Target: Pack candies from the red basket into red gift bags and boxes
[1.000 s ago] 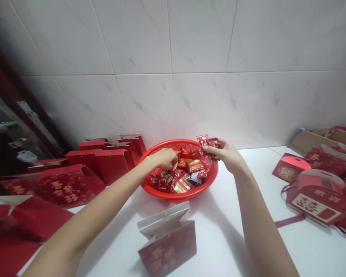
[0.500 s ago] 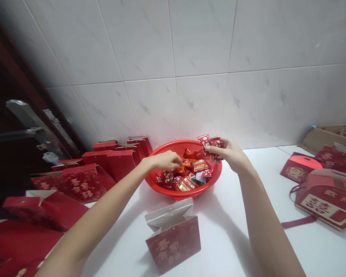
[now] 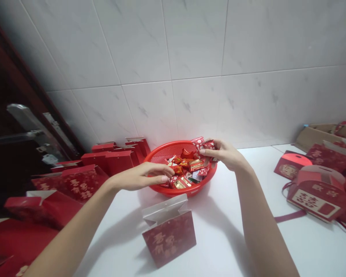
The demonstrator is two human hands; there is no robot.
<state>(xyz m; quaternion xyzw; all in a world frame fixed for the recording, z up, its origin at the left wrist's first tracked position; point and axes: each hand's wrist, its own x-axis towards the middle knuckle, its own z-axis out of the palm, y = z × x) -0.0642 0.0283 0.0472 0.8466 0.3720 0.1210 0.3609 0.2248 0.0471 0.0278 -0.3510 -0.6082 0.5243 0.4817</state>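
A red plastic basket (image 3: 158, 151) of wrapped candies (image 3: 196, 165) stands against the wall. My left hand (image 3: 145, 175) reaches over its left rim, fingers stretched out and thumb apart. Its fingertips are close to a red-orange wrapper; I see nothing held in them. Above the right rim, my right hand (image 3: 226, 154) is closed on red wrapped candies (image 3: 209, 145), one dotted with white. Nearer to me, a small red paper bag (image 3: 170, 238) with gold characters stands upright, its white inside showing at the open top.
Several red paper bags (image 3: 83, 182) crowd the left side, in front of a dark door with a metal handle (image 3: 20, 134). To the right lie red gift boxes (image 3: 317, 196) with ribbons and a cardboard box (image 3: 308, 138). A tiled wall (image 3: 196, 107) closes off the back.
My left hand has drawn back from among the candies toward the basket's left rim, and its fingers have straightened. My right hand still holds its candies. The view has shifted slightly.
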